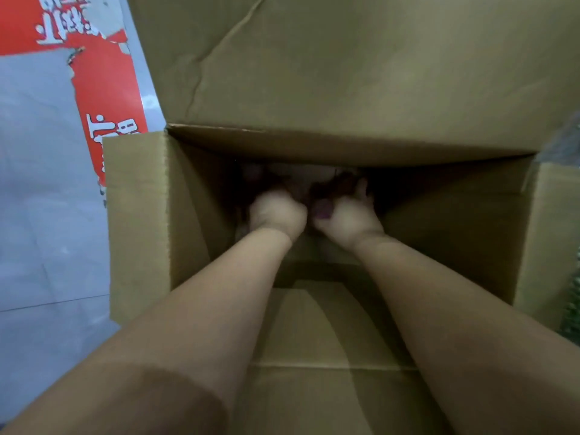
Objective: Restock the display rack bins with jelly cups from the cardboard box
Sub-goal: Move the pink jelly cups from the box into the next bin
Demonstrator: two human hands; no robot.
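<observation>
Deep in the cardboard box [138, 215], my left hand [277, 211] and right hand [345, 215] curl around dark jelly cups [323, 208] at its bottom; an overfull, blind grasp may spill some.

Both bare forearms reach toward twelve o'clock, wrists close together. The left hand [277, 211] is curled knuckles-up; the right hand [348, 215] lies palm-up (fingers blurred).
</observation>
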